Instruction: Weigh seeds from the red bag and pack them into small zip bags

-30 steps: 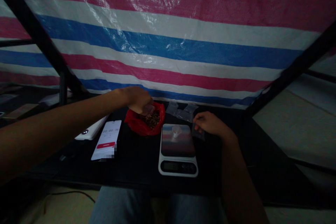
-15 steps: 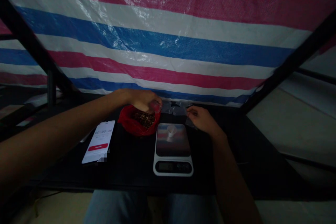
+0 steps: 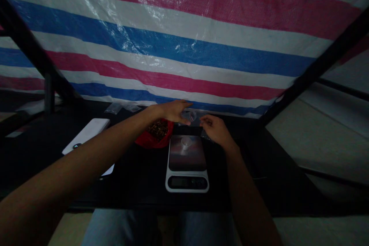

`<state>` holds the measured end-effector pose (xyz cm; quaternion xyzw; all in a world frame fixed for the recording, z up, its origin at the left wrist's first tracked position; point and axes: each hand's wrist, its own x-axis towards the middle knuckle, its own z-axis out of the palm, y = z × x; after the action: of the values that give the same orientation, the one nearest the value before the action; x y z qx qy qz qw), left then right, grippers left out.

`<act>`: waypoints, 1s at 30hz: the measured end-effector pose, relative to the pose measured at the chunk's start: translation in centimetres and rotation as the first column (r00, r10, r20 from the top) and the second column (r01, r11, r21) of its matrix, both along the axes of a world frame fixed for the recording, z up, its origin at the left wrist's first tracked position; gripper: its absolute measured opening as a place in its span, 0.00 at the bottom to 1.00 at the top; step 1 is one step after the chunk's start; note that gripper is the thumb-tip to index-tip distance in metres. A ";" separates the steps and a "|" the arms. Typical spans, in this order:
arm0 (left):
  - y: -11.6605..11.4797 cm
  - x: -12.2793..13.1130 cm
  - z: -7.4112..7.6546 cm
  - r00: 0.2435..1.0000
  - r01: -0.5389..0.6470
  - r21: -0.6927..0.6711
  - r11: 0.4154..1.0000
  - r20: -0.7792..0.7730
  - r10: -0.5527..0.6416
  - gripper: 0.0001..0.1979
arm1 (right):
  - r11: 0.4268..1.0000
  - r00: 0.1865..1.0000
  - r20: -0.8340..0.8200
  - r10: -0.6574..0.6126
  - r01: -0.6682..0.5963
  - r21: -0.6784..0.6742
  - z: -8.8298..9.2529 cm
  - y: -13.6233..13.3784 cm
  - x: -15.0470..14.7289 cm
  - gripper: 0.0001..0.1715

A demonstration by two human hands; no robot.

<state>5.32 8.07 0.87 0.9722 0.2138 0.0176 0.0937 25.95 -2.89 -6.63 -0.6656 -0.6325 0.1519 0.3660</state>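
Observation:
My left hand point(image 3: 172, 110) reaches over the red bag point(image 3: 150, 140) of brown bits, fingers and thumb apart, tips close to a small clear bag point(image 3: 192, 115) at the back of the dark table point(image 3: 138, 177). My right hand point(image 3: 215, 128) hovers behind the right corner of the kitchen scale point(image 3: 187, 161), its fingers pinched on the edge of another small clear bag point(image 3: 205, 135). A small white cup point(image 3: 186, 143) stands on the scale's shiny plate.
A white flat device point(image 3: 86, 134) lies at the left, and a phone point(image 3: 108, 169) is mostly hidden under my left forearm. More clear bags point(image 3: 113, 108) lie at the back left. A striped tarp point(image 3: 184, 46) and black frame bars point(image 3: 314, 69) close in the table.
My left hand left the red bag and moved right toward the clear bags, its fingers spreading. My right hand shifted slightly left and back. The camera tilted, so everything sits lower and left.

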 end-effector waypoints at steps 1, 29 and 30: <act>-0.3 -0.1 -0.1 0.998 -0.056 0.041 0.998 0.004 0.056 0.36 | 1.000 1.000 0.001 -0.004 0.004 0.003 0.0 0.0 0.0 0.11; -6.8 -10.3 -0.3 0.978 -0.178 -0.366 0.913 -0.168 0.123 0.17 | 0.994 0.924 0.368 0.104 -0.110 -0.004 -2.2 0.4 -0.4 0.12; -6.7 -10.4 -0.6 0.975 -0.191 -0.370 0.909 -0.182 0.131 0.19 | 0.994 0.924 0.369 0.099 -0.110 0.008 -2.1 0.4 -0.5 0.12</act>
<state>-5.07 1.42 0.22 0.9122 0.2992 -0.0916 0.2645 25.48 -2.51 -8.70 -0.6424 -0.7264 0.0346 0.2418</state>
